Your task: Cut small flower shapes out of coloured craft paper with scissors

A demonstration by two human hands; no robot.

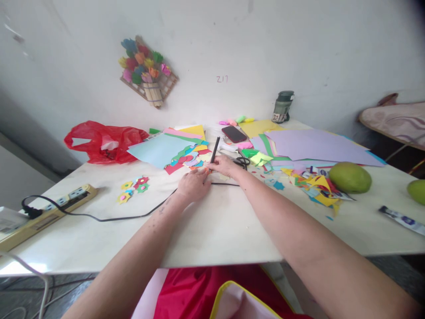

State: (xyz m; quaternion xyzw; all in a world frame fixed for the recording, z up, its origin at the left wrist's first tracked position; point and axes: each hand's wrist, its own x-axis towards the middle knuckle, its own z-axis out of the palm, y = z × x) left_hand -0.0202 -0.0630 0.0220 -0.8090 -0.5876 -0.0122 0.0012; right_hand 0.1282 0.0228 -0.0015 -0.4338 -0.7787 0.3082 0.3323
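Note:
My right hand (pixel 225 165) is closed around a slim black pen (pixel 215 148), which stands nearly upright with its lower end down by my left fingertips. My left hand (pixel 194 184) rests low on the table, its fingers bent together over a small piece of orange paper (pixel 206 169) that is mostly hidden. Just beyond the hands lies a heap of cut paper shapes (pixel 187 158) in red, green, blue and yellow. Black-handled scissors (pixel 242 162) lie beside my right wrist. Several finished paper flowers (pixel 142 180) lie to the left.
A black cable (pixel 133 218) runs from the power strip (pixel 49 217) under my hands. Coloured sheets (pixel 308 144), a phone (pixel 234 134) and a bottle (pixel 283 107) are at the back. Paper scraps (pixel 320 186) and a green fruit (pixel 350 177) sit right, a red bag (pixel 102 139) left.

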